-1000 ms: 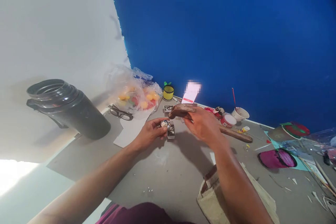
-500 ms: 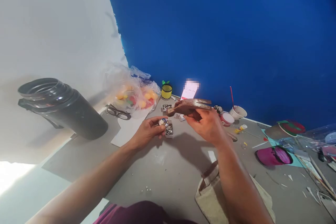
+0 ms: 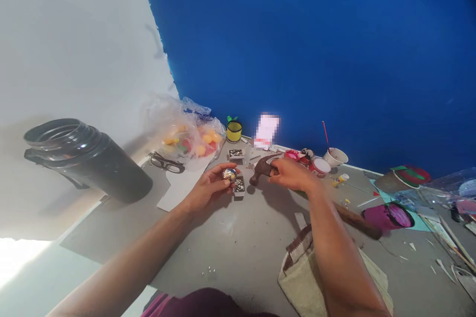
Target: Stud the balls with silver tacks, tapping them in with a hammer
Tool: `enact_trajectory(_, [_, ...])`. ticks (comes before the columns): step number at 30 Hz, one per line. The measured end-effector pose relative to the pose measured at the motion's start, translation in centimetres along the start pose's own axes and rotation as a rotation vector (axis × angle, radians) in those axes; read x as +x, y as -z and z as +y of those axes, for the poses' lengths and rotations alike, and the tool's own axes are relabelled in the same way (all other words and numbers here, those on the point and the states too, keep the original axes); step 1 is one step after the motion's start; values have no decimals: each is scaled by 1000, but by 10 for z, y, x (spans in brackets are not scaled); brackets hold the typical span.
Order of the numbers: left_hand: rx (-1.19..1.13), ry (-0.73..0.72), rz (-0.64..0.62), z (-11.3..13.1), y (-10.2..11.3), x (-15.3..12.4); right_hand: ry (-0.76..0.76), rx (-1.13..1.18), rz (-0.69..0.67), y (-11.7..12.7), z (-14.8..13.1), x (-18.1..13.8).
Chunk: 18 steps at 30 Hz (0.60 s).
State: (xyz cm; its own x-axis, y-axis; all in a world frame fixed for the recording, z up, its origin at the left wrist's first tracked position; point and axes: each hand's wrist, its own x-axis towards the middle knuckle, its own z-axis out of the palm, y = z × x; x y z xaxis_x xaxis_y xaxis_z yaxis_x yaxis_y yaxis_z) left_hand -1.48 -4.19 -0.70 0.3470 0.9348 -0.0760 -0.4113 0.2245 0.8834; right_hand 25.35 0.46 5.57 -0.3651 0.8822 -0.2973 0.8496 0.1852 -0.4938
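My left hand [image 3: 207,189] is closed on a small shiny silver ball [image 3: 229,174], held just above the grey table [image 3: 230,237]. A little open box of glittering bits [image 3: 239,186] sits right beside that ball, and a second such box [image 3: 236,153] lies farther back. My right hand [image 3: 292,174] grips a brown hammer [image 3: 261,170] close to its head. The head points down and left, near the first box. The wooden handle runs back right under my forearm.
A black jar [image 3: 89,161] lies on its side at the left, with glasses [image 3: 166,162] and white paper [image 3: 182,184] nearby. A plastic bag of coloured pieces [image 3: 186,131], a yellow pot [image 3: 233,131], a paper cup with a brush [image 3: 336,157] and a pink disc [image 3: 388,218] line the back and right. A cloth bag [image 3: 308,267] lies near me.
My right hand has brought the hammer down from a raised position, so its head is now low by the box. My left hand keeps the ball in the same place.
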Motion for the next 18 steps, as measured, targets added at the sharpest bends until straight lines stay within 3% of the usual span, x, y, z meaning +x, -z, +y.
enact_trajectory(3, [-4, 5, 31, 0, 4, 2, -96, 56, -181, -8, 4, 10])
enact_trajectory(7, [99, -13, 109, 5, 8, 5, -197, 97, -276, -13, 9, 18])
enact_trajectory(15, [699, -79, 204, 30, -3, 5, -236, -61, -304, -14, 21, 24])
enact_trajectory(18, [707, -90, 204, 38, -6, 10, -215, -188, -246, -13, 23, 26])
